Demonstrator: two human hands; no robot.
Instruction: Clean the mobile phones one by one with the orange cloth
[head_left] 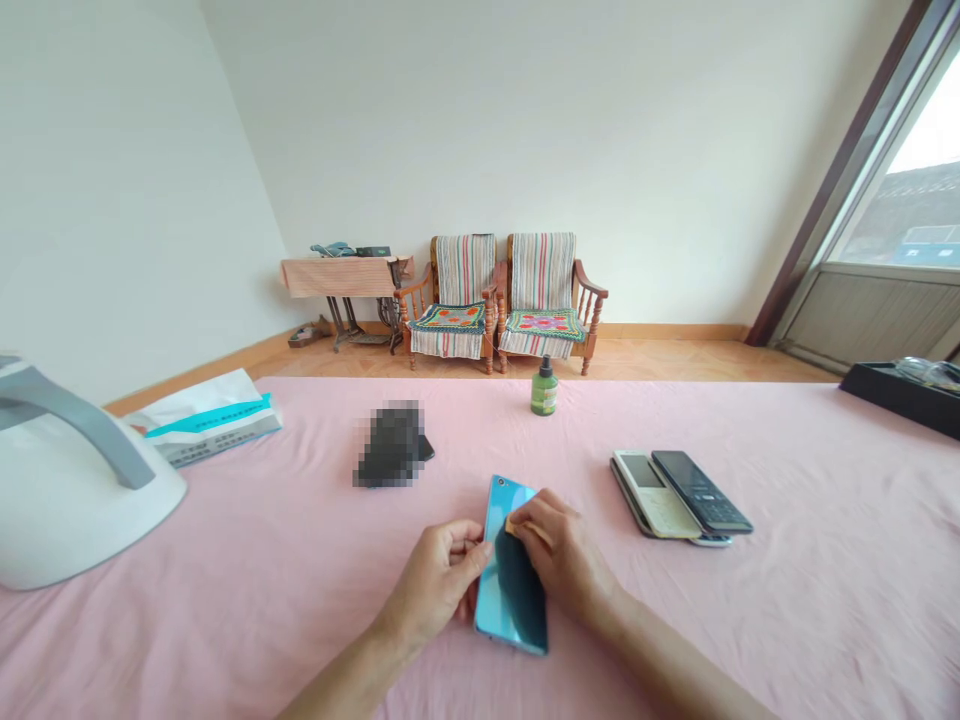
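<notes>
A glossy blue smartphone (pixel 491 590) lies back side up on the pink cloth, its camera at the far end. My left hand (pixel 435 580) grips its left edge, thumb on the back and fingers curled at the side. My right hand (pixel 566 550) is closed over the phone's upper right part. Between its fingertips is a small yellowish-tan piece (pixel 513 526), touching the phone's back; whether it is cloth or sponge I cannot tell. A dark reflection covers much of the phone's back.
Several phones (pixel 679 495) lie stacked on the right. A green pump bottle (pixel 544 388) stands at the far edge. Left are a blurred-out black item (pixel 390 450), a white-and-blue packet (pixel 210 415) and a white kettle-like appliance (pixel 67 500). A black tray (pixel 900 398) sits far right.
</notes>
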